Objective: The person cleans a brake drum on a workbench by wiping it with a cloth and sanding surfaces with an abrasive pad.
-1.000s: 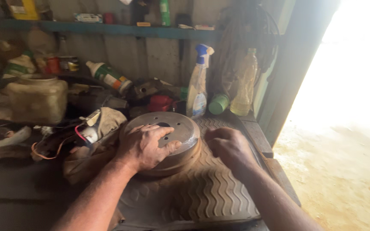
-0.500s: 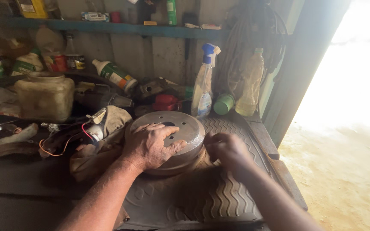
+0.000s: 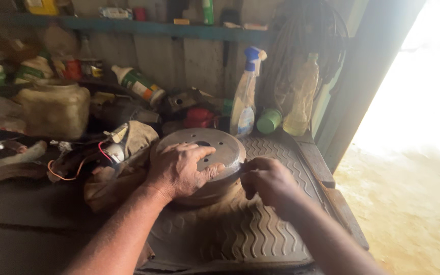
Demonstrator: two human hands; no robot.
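A round rusty metal brake drum (image 3: 215,145) with several holes in its top lies on a ribbed rubber mat (image 3: 260,229) on the workbench. My left hand (image 3: 179,170) lies flat over the drum's near left side, fingers spread across its top. My right hand (image 3: 266,181) is curled against the drum's right rim, fingers closed at the edge. Whether it pinches something small there is hidden.
Behind the drum stand a spray bottle (image 3: 244,107), a yellowish plastic bottle (image 3: 301,99) and a green cup (image 3: 269,121). A cloudy plastic jug (image 3: 54,109), rags and wires (image 3: 108,158) crowd the left. A shelf (image 3: 138,28) runs above. The bench edge (image 3: 339,203) drops to sunlit ground at right.
My right hand has moved in from the mat to the drum's right rim and closed there. My left hand stays pressed on the drum top.
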